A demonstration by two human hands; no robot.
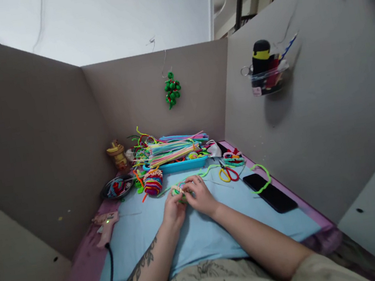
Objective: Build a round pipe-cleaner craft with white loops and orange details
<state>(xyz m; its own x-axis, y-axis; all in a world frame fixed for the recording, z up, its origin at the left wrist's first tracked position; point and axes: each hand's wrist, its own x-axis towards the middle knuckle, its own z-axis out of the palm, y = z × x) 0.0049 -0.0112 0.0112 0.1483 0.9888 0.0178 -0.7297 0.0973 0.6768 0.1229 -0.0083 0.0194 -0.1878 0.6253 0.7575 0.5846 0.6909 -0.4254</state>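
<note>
My left hand (pixel 172 207) and my right hand (pixel 200 195) meet over the light blue mat (pixel 144 227). Together they pinch a small green and pale pipe-cleaner piece (pixel 178 191). A light green pipe cleaner (pixel 209 170) trails from that piece toward the right. A striped multicolour wound ball (pixel 153 182) lies just beyond my left hand. Small scissors with yellow and red handles (pixel 228 174) rest beyond my right hand.
A blue tray (pixel 177 165) heaped with coloured pipe cleaners stands at the back. A dark bowl (pixel 117 187) and a pink glue gun (pixel 104 227) sit left, a black phone (pixel 269 192) right. Grey cardboard walls enclose the desk; a green bead cluster (pixel 172 89) hangs on the back wall.
</note>
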